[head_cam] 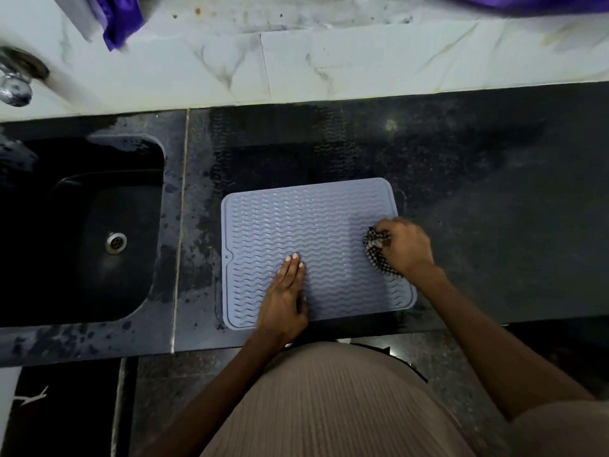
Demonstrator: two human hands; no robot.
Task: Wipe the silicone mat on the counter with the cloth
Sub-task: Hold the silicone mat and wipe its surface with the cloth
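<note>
One silicone mat (pixel 316 239), grey with a wavy ribbed surface, lies flat on the dark stone desk (pixel 478 206), its near edge close to the desk's near edge and slightly skewed to it. Open desk surface extends to the right of the mat and on its far side up to the white marble ledge (pixel 329 61); to the left a narrow strip of desk, wet-looking and spotted, separates the mat from the sink (pixel 99 225).

Count: one mat, one cloth, two hands, one sink, one tap.

The left hand (pixel 285 298) lies flat on the mat's near-left area — fingers straight and together, palm down, pressing. The right hand (pixel 407 245) is curled around one bunched black-and-white patterned cloth (pixel 375 249), holding it against the mat at its right edge. The two hands are well apart.

The sink is a dark recessed basin with one metal drain (pixel 116 243) at its floor; no items are visible inside it. A metal tap (pixel 16 84) shows at the far left, blurred. Purple fabric (pixel 122 24) rests on the ledge at the far left.
</note>
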